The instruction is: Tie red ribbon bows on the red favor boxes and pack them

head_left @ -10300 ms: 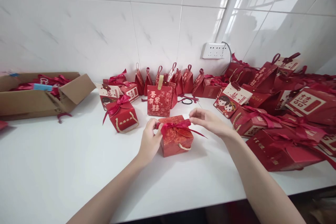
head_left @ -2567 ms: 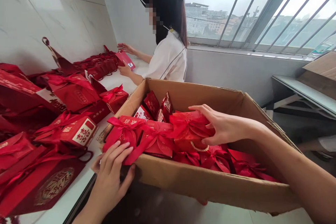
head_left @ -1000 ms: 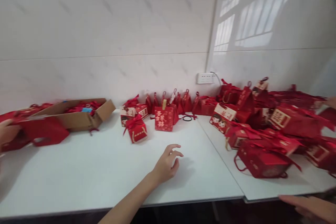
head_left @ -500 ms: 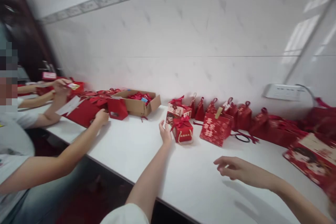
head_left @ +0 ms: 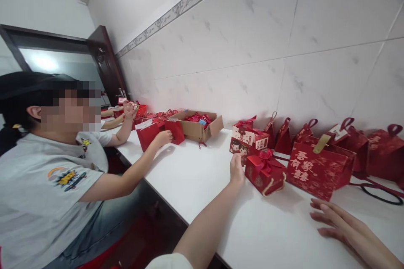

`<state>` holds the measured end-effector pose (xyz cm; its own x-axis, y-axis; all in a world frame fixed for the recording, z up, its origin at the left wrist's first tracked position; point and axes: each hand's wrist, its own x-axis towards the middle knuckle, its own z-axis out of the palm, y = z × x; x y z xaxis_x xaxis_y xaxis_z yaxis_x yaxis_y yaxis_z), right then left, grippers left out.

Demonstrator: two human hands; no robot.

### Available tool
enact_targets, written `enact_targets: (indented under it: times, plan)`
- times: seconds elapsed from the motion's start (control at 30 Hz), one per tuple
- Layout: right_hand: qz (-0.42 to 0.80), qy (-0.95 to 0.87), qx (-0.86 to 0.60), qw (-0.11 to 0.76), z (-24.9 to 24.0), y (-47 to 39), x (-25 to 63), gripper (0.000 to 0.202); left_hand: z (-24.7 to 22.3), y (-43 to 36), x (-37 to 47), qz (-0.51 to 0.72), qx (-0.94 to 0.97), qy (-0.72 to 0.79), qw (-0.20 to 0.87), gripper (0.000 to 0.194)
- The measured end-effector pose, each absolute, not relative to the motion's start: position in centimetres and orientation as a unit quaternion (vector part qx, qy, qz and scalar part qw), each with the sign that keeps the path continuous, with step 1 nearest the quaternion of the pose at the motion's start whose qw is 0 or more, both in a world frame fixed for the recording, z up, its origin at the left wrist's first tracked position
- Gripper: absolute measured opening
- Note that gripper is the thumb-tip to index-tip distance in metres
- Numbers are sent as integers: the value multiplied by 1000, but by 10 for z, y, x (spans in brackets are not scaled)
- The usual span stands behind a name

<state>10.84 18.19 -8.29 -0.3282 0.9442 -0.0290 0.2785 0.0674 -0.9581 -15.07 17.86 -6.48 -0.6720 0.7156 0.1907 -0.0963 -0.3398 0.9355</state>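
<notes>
My left hand (head_left: 236,171) stands upright on the white table at the left side of a small red gift box (head_left: 265,174). A red ribbon bow tops this box, and a cream rope handle hangs on its right face. My left fingers are stretched up, partly turned from view, and I cannot tell whether they touch the box. My right hand (head_left: 342,225) hovers over the table with fingers spread and nothing in them. The nearest thing to it is a larger red gift box (head_left: 318,168) with white characters and a gold clasp.
Behind stands a red and cream printed box (head_left: 248,136). Several red pouches with loops (head_left: 285,134) line the wall, and a black ring (head_left: 381,193) lies at right. An open carton (head_left: 192,132) holds red items. At left, a seated person (head_left: 63,176) holds a red bag (head_left: 150,132).
My view has swung left, so the things on the table appear further right. My right hand's fingers are more spread. My left hand remains beside the small bowed box.
</notes>
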Motion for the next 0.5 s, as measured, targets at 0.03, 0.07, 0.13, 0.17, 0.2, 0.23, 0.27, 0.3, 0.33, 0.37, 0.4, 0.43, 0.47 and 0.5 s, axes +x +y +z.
enact_targets:
  times: [0.03, 0.07, 0.13, 0.17, 0.2, 0.23, 0.27, 0.3, 0.33, 0.37, 0.4, 0.43, 0.47, 0.5]
  plan:
    - [522, -629, -463, 342, -81, 177, 108, 59, -65, 176, -146, 748, 311, 512, 287, 35]
    - [551, -607, -453, 352, -78, 172, 108, 60, -65, 173, -140, 735, 317, 515, 308, 36]
    - [581, -589, -410, 383, -70, 162, 108, 62, -64, 172, -130, 715, 320, 520, 341, 36]
    - [583, -585, -399, 399, -65, 158, 107, 62, -62, 173, -125, 711, 317, 522, 349, 34]
    - [576, -592, -393, 405, -61, 155, 107, 62, -61, 176, -121, 713, 310, 523, 349, 32]
    - [566, -604, -388, 406, -57, 152, 107, 61, -60, 179, -118, 721, 300, 523, 341, 29]
    - [557, -613, -387, 404, -54, 151, 107, 60, -58, 183, -114, 731, 291, 521, 331, 28]
    - [549, -618, -390, 406, -52, 150, 107, 58, -57, 187, -111, 739, 287, 517, 323, 27]
    - [543, -621, -393, 406, -51, 150, 106, 57, -57, 189, -108, 744, 289, 512, 318, 25]
    - [539, -622, -397, 407, -50, 149, 106, 56, -57, 191, -105, 744, 300, 505, 319, 23]
    - [534, -623, -401, 408, -50, 149, 105, 56, -57, 191, -102, 738, 319, 497, 326, 23]
    - [529, -626, -403, 408, -50, 148, 104, 56, -57, 189, -98, 728, 344, 487, 338, 25]
    - [523, -630, -404, 408, -50, 148, 104, 56, -57, 187, -95, 713, 372, 477, 353, 26]
    - [518, -634, -403, 409, -51, 148, 103, 55, -57, 183, -92, 695, 402, 468, 369, 28]
